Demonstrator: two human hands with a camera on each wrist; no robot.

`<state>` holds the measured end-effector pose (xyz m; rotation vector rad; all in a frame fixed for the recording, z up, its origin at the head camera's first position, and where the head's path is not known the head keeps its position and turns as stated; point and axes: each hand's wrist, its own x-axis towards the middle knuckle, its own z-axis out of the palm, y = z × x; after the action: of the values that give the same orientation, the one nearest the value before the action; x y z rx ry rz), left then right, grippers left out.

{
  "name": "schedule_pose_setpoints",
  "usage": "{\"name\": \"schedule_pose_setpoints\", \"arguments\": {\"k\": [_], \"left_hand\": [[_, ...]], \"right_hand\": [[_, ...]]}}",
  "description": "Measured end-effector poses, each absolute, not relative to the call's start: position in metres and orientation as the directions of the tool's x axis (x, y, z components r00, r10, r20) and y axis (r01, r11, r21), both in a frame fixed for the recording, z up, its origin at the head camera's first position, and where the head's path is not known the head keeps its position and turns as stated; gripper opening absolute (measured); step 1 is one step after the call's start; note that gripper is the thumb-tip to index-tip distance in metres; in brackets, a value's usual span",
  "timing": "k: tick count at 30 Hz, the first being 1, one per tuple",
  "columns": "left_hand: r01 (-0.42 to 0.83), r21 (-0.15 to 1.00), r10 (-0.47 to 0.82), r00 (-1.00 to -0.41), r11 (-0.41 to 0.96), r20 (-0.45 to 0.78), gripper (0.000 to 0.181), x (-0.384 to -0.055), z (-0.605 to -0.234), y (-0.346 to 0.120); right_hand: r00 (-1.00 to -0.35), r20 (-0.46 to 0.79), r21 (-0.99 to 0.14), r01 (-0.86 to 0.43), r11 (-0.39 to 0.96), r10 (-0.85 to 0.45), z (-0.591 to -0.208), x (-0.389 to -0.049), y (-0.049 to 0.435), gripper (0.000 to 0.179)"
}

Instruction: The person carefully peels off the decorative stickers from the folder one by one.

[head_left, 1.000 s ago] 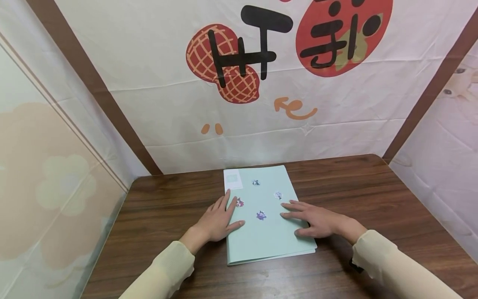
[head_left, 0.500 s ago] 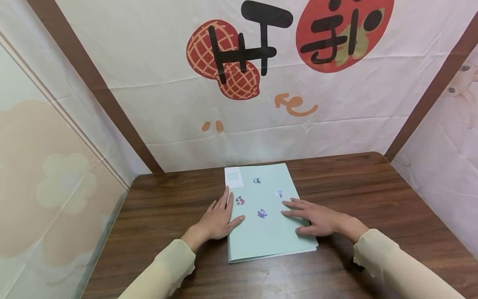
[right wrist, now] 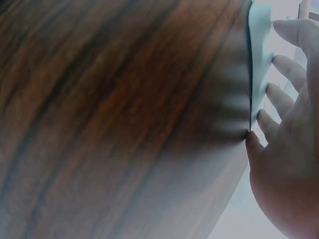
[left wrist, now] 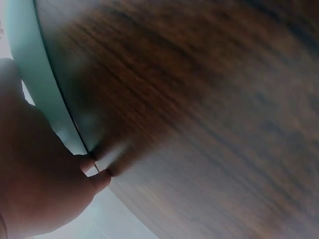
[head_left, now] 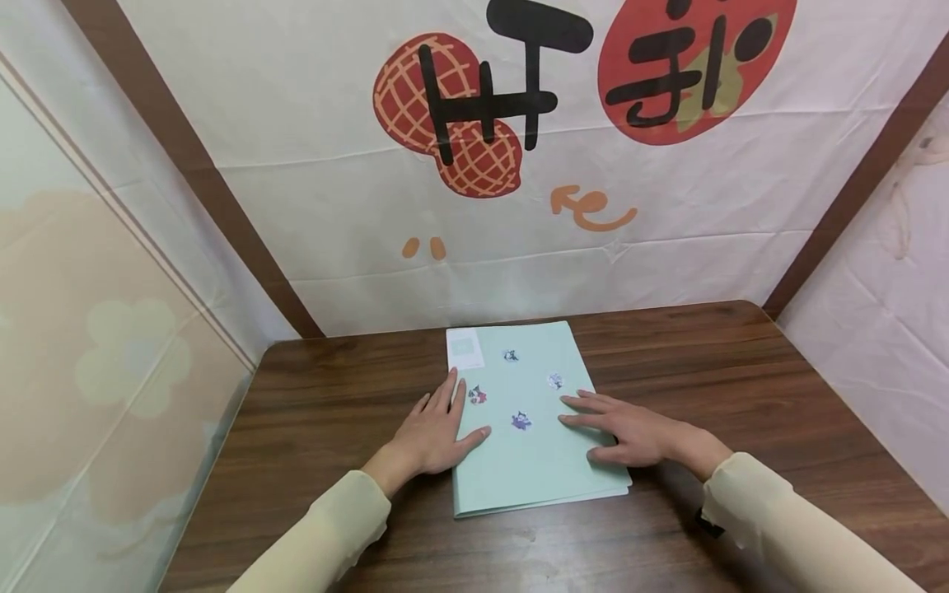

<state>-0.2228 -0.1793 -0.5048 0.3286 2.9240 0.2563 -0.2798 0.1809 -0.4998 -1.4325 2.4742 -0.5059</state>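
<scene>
A closed mint-green folder (head_left: pixel 534 469) lies flat on the table in the head view, with a white label (head_left: pixel 465 349) at its upper left corner and several small cartoon stickers on its cover. My left hand (head_left: pixel 433 432) rests along the folder's left edge, fingers extended and thumb on the cover. On the opposite edge, my right hand (head_left: pixel 630 430) has its spread fingertips touching the cover. Both wrist views show the folder's side edge from low down, with the left hand (left wrist: pixel 42 174) and the right hand (right wrist: pixel 289 124) beside it.
The folder lies on a dark wood-grain table (head_left: pixel 334 387) with rounded far corners. A printed white cloth backdrop (head_left: pixel 334 206) hangs behind the table's far edge, and similar cloth hangs at both sides.
The whole head view shifts slightly. Both hands stay at the folder's edges, and the folder keeps its place between them.
</scene>
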Motion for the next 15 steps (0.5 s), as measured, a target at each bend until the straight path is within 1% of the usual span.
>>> {"name": "schedule_pose_setpoints", "arguments": {"k": [3,8,12,15], "left_hand": [[0.203,0.198,0.236,-0.958,0.959,-0.162,0.098,-0.222,-0.504,-0.18],[0.213,0.241,0.252,-0.957,0.947,-0.143,0.096,-0.221,-0.502,-0.181],[0.21,0.233,0.249,-0.957,0.95,-0.15,0.097,-0.22,-0.504,-0.183],[0.207,0.226,0.247,-0.955,0.952,-0.163,0.098,-0.219,-0.506,-0.184]], "right_hand": [[-0.497,-0.045,-0.4,-0.786,0.471,-0.867,-0.5,-0.28,0.18,0.059],[-0.504,-0.074,-0.364,-0.79,0.494,-0.86,-0.497,-0.279,0.178,0.061],[-0.501,-0.085,-0.329,-0.802,0.499,-0.861,-0.49,-0.277,0.175,0.061],[-0.512,-0.105,-0.311,-0.797,0.518,-0.852,-0.485,-0.275,0.172,0.058]]}}
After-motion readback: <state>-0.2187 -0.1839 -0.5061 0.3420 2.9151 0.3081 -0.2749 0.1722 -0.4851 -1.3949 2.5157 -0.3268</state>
